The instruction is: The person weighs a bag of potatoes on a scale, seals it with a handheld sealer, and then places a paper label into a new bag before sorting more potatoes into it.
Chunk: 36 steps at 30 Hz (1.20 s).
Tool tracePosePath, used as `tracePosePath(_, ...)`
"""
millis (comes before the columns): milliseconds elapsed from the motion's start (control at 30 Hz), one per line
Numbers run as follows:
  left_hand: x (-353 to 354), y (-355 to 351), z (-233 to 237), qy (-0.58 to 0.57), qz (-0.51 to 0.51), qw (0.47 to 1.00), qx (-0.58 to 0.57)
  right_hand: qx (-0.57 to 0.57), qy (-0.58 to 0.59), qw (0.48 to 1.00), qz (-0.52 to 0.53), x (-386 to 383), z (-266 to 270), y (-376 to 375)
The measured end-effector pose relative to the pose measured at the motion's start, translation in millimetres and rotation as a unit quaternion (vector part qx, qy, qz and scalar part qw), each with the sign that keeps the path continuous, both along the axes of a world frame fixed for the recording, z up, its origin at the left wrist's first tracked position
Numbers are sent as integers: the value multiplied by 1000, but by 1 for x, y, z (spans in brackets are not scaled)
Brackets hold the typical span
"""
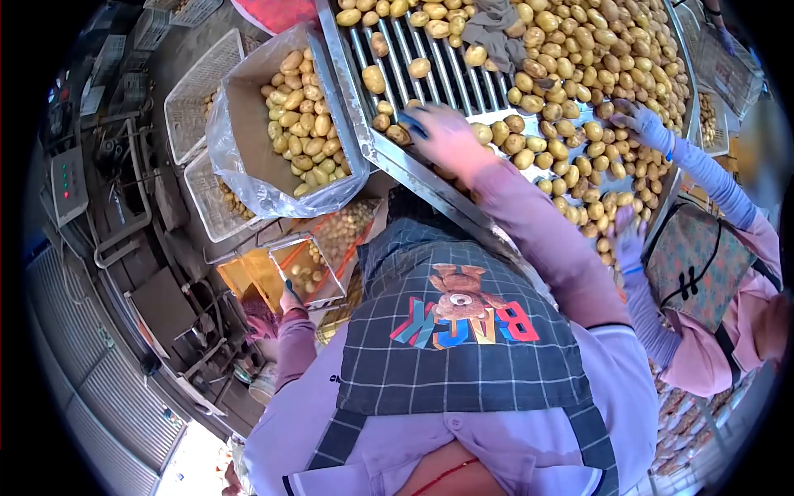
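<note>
My right hand (447, 139), with dark blue fingertip covers, reaches over the near left corner of the metal sorting table (430, 183). Its slightly blurred fingers are apart, beside a few potatoes (399, 134) at the rim, and no potato shows in its grasp. Metal rollers (451, 70) lie just beyond it, with a grey cloth (495, 35) and many potatoes (616, 54) farther right. Low on the left, my left hand (291, 299) is beside a clear-sided, orange-edged container (308, 269) of small potatoes. Its fingers are mostly hidden.
A plastic-lined box (248, 132) of potatoes stands left of the table, beside white crates (184, 107). At the right, a co-worker's gloved hands (643, 126) touch potatoes. Machinery with a control box (69, 187) stands at the far left.
</note>
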<state>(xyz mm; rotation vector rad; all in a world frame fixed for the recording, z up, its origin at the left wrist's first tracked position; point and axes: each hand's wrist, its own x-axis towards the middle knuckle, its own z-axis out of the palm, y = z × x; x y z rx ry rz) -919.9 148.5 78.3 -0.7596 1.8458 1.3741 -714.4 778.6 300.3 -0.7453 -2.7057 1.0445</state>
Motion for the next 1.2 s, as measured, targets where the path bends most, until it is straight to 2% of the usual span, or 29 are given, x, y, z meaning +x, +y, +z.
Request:
tracePosePath(67,38,72,61,167,29,954,-247,139,47,986,84,-53,-31,9)
tracePosePath(100,47,89,62,83,98,979,-160,123,-100,981,116,-71,-44,8)
tracePosePath(133,71,152,97,133,96,979,-116,98,-125,981,111,-77,-42,7)
tracePosePath(167,79,166,94,212,-55,971,-100,132,-146,974,116,-79,-43,4)
tracePosePath(200,84,184,88,272,-153,947,-74,165,-170,964,122,-72,-47,1)
tracePosePath(233,101,236,120,301,-177,937,27,173,-87,976,99,-48,-53,0)
tracePosePath(267,117,280,156,333,-249,909,23,185,-2,980,79,-20,-58,-2)
tracePosePath(333,125,341,202,488,-444,751,34,195,68,978,7,41,-61,-3)
tracePosePath(400,126,398,230,490,-455,729,145,128,13,992,11,107,-55,14)
tracePosePath(467,112,455,242,537,-483,662,199,110,-63,988,-88,149,-40,31)
tracePosePath(500,100,480,234,506,-480,682,219,149,-37,977,-145,170,-41,33)
tracePosePath(567,72,546,238,614,-514,578,158,185,11,937,-295,185,-22,23)
tracePosePath(600,58,578,227,564,-515,628,148,213,32,915,-340,192,-13,12)
tracePosePath(633,60,607,231,528,-525,654,134,148,66,909,-384,198,-3,-3)
tracePosePath(667,64,638,225,490,-592,622,149,81,98,896,-426,205,3,-22)
tracePosePath(733,110,686,203,495,-667,537,147,-34,131,856,-499,222,-8,-63)
tracePosePath(767,140,704,188,504,-683,489,200,-94,165,818,-543,231,-20,-83)
tracePosePath(800,170,718,178,457,-743,461,161,-154,198,774,-581,239,-28,-98)
tracePosePath(833,199,719,169,526,-746,397,93,-237,277,706,-607,246,-24,-106)
tracePosePath(867,221,720,162,584,-721,369,54,-215,245,702,-633,253,-8,-108)
tracePosePath(933,235,707,165,537,-729,414,93,-205,263,658,-675,261,-1,-107)
tracePosePath(967,234,696,159,456,-760,439,151,-230,280,629,-688,262,8,-104)
tracePosePath(1000,228,680,154,369,-782,458,204,-193,289,640,-686,261,2,-99)
tracePosePath(1033,227,661,160,345,-800,459,175,-208,301,636,-680,253,5,-88)
tracePosePath(1067,221,643,142,338,-793,478,171,-226,311,631,-674,240,14,-76)
tracePosePath(1100,217,625,144,369,-778,483,159,-227,276,664,-657,230,20,-62)
tracePosePath(1133,215,616,145,404,-760,488,149,-33,170,781,-600,229,4,-44)
tracePosePath(1167,212,612,140,400,-761,490,145,17,139,804,-577,220,21,-17)
tracePosePath(1200,204,604,133,320,-720,576,219,82,98,826,-548,215,19,11)
